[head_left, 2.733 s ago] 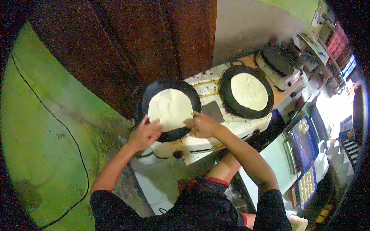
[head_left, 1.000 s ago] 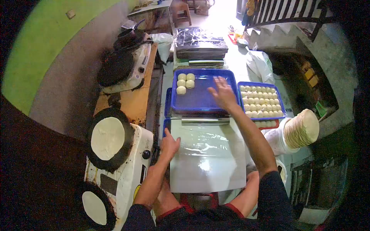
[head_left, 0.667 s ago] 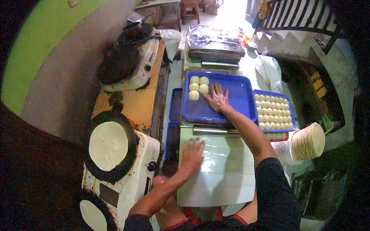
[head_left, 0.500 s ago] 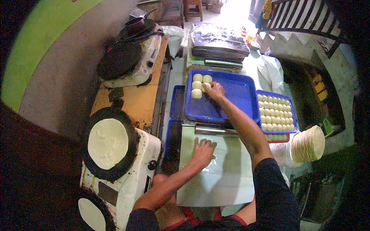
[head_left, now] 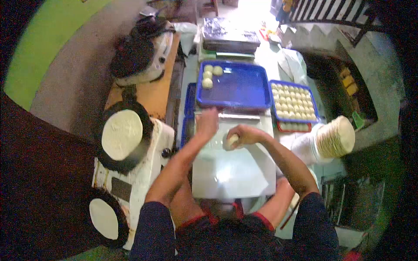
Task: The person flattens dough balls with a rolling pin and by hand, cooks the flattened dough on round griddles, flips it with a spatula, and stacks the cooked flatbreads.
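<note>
My right hand (head_left: 247,135) is closed around a pale dough ball (head_left: 233,140), just above the white work board (head_left: 235,174). My left hand (head_left: 207,123) is at the board's far left edge, near a shiny metal rod (head_left: 240,116). Motion smears its fingers, so I cannot see whether they grip anything. Beyond the board, a blue tray (head_left: 244,87) has several dough balls (head_left: 208,82) grouped in its left corner.
On the left, flat rounds of dough (head_left: 122,135) lie on dark pans over a white stove (head_left: 161,135). To the right are a blue tray of dough balls (head_left: 294,102) and a stack of thin flatbreads (head_left: 337,137). A dark-covered stack (head_left: 230,37) stands behind.
My right hand has drawn back from the blue tray to the board, bringing one dough ball. My left hand has moved forward to the board's far edge. The camera view has shifted.
</note>
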Available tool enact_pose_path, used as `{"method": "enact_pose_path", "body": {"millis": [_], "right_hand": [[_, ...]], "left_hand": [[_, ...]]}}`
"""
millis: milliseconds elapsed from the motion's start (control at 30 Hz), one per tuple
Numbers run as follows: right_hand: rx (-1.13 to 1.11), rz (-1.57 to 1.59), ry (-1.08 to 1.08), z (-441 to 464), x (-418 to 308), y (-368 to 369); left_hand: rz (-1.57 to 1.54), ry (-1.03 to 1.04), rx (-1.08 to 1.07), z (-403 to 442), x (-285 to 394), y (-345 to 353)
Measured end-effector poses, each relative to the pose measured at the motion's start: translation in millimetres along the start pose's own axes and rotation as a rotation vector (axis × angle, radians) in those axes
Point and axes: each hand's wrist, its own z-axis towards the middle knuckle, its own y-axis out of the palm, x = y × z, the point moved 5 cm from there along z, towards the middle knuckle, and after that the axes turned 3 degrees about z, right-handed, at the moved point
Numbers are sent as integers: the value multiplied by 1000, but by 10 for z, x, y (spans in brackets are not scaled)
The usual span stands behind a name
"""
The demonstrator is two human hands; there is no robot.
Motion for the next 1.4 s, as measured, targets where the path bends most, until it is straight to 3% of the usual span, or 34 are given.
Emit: {"method": "enact_pose_path", "body": {"millis": [33,67,133,233,300,333,467,667,700,800,867,967,1033,1133,1200,1233,1267,1333,1367,1400], "right_hand": [[-92,-75,-1,-135,66,338],[-107,-85,57,-186,271,659],[10,134,87,-218,552,884],[163,262,306,-286,427,1063],[286,-661,274,-124,269,1269],[323,-500,349,-133,165,1372],[541,-643,379,-131,5,1377],[573,-587,255,-252,237,1455],[445,-581,262,-338,160,1648],[422,-584,209,-577,20,1875],[441,-570,187,-621,-102,1757],[306,-253,189,-666,23,1497],[518,-168,143,-929,368,1187],[650,-84,227,-1629,2414,584],[905,-363,143,-1926,1700,-74],[821,-379,352,-1889,1448,-351],[854,-280,295,-1806,1219,-505],[848,-392,-37,-1175,1155,-584],[684,-325,118,-834,780,-513],[624,-358,10,-351,899,-388]], "left_hand": [[-155,-35,-62,131,-13,-65],[-78,-21,65,161,162,-341],[-124,-8,51,249,340,-678],[-128,88,119,158,546,-1006],[-175,81,54,62,618,-1112],[-172,76,52,-11,652,-1131],[-192,104,111,-307,701,-1200],[-150,111,9,-455,732,-1305],[-175,108,-9,-524,723,-1250],[-188,104,32,-760,724,-1266],[-201,87,13,-902,698,-1212],[-223,104,-21,-1094,600,-1061],[-230,160,48,-1432,509,-960],[-110,104,-145,-1941,443,-745],[-63,107,-234,-2332,422,-439],[-35,112,-272,-2493,390,-277],[-34,133,-293,-2637,411,-117],[-27,175,-336,-2879,558,184],[8,198,-367,-2935,664,279],[12,213,-362,-2963,765,358]]}}
